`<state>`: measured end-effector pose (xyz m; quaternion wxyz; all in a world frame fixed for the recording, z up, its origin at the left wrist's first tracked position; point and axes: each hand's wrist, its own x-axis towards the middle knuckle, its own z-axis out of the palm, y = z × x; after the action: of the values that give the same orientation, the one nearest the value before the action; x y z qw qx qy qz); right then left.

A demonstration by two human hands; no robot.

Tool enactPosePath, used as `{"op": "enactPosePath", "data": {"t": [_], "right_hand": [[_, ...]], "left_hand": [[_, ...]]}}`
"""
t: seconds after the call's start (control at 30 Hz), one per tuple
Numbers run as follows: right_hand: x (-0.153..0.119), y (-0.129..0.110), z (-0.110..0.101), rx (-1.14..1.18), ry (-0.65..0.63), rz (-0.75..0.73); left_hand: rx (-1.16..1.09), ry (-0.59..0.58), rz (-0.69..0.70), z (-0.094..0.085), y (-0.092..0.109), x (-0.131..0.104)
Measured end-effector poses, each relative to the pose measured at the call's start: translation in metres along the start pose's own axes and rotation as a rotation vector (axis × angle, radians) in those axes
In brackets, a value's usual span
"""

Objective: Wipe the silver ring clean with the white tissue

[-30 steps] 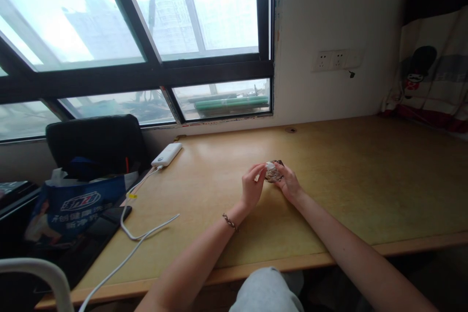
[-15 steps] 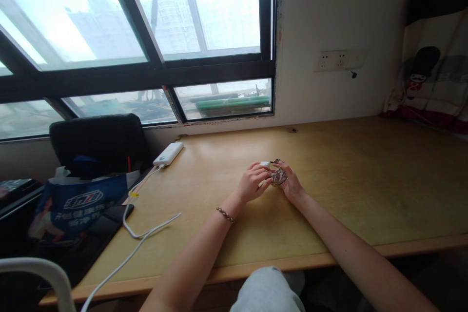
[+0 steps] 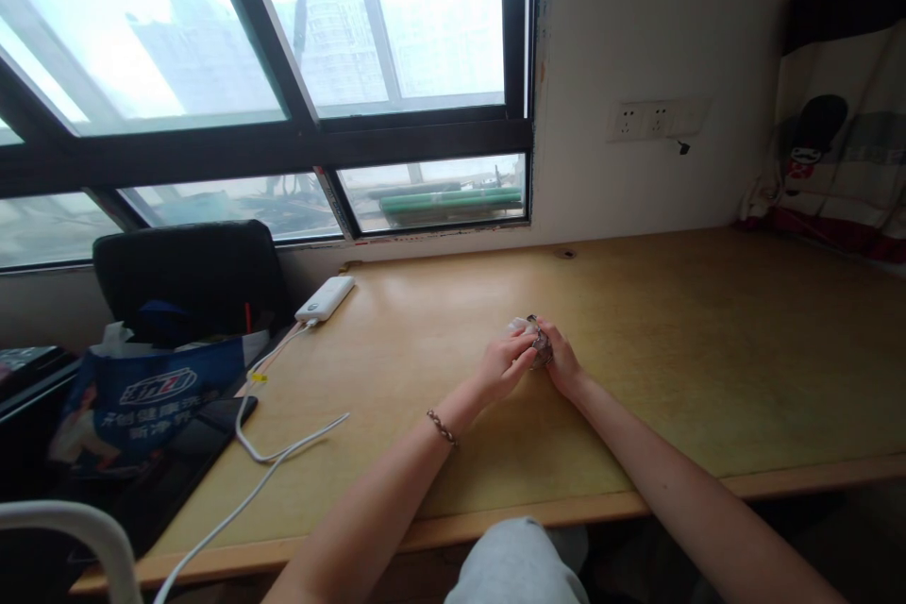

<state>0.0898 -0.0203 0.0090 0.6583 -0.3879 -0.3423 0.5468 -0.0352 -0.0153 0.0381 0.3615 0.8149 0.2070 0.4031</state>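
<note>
Above the middle of the wooden table (image 3: 396,453), my two hands meet around a small, dark, shiny object (image 3: 542,351), too small to identify. My right hand (image 3: 564,364) is wrapped round its right side. My left hand (image 3: 504,364), with a braided bracelet at the wrist, has its fingers against the object's left side. A small white item (image 3: 519,326) shows at the left fingertips, partly hidden; whether it is held by that hand is hard to see.
A white power bank (image 3: 326,299) with a white cable (image 3: 279,456) lies on the table's left part. Beyond the left edge are a black chair (image 3: 188,269) and a blue bag (image 3: 152,401). Windows and a wall with sockets (image 3: 643,120) stand behind.
My left hand has moved slightly right and closer to my right hand, and its fingers now cover more of the shiny object. The white item is a little lower and further right.
</note>
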Motion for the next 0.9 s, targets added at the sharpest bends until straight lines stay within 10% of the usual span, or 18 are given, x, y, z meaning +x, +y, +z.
{"op": "enactPosePath", "data": {"t": [0.27,0.67,0.9], "right_hand": [[-0.001,-0.002,0.004,0.044,0.028,-0.038],[-0.003,-0.011,0.007,0.280,-0.007,0.066],[-0.003,-0.013,0.004,0.310,-0.013,0.120]], "left_hand": [[-0.129,0.172,-0.162,0.001,-0.011,0.000],[0.217,-0.099,0.183,-0.016,0.004,0.002],[0.515,-0.009,0.284,-0.009,0.001,-0.003]]}}
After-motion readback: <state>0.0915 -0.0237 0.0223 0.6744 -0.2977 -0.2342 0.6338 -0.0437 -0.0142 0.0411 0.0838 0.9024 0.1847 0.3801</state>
